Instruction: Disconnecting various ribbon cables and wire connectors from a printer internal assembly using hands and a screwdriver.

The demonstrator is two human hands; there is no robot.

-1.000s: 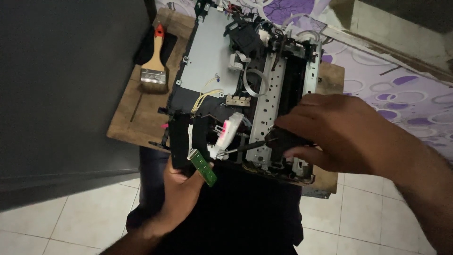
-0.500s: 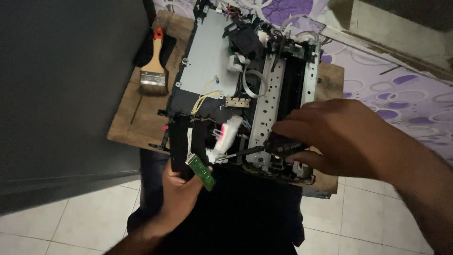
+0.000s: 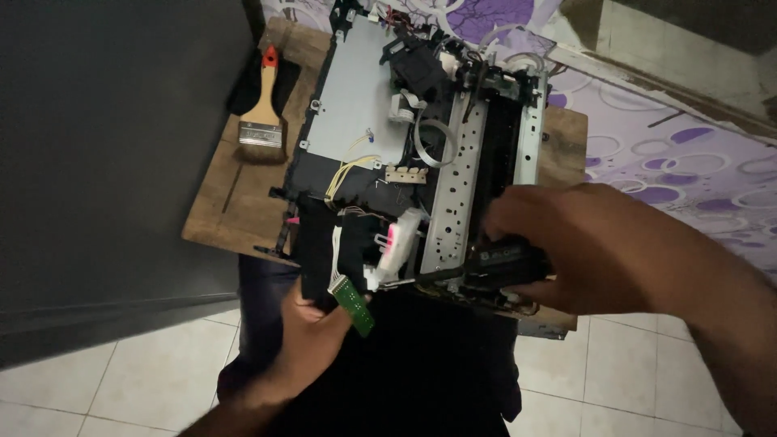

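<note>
An opened printer chassis (image 3: 364,105) with a grey metal plate, wires and a perforated rail lies on a small wooden table (image 3: 235,202), its near end over my lap. My left hand (image 3: 312,332) grips the chassis's black near-left corner from below, beside a small green circuit board (image 3: 352,303) hanging on white wires. My right hand (image 3: 591,243) closes over a black block (image 3: 506,259) at the near right end of the rail. A white and pink part (image 3: 392,243) sits between the two hands.
A paintbrush (image 3: 263,109) with a wooden handle and red tip lies at the table's far left. A dark wall or panel (image 3: 105,146) stands to the left. A purple patterned cloth (image 3: 672,154) covers the surface to the right. White floor tiles (image 3: 137,380) lie below.
My right hand has shifted slightly rightward along the black block. The left hand keeps its hold on the near-left corner and the chassis has barely moved.
</note>
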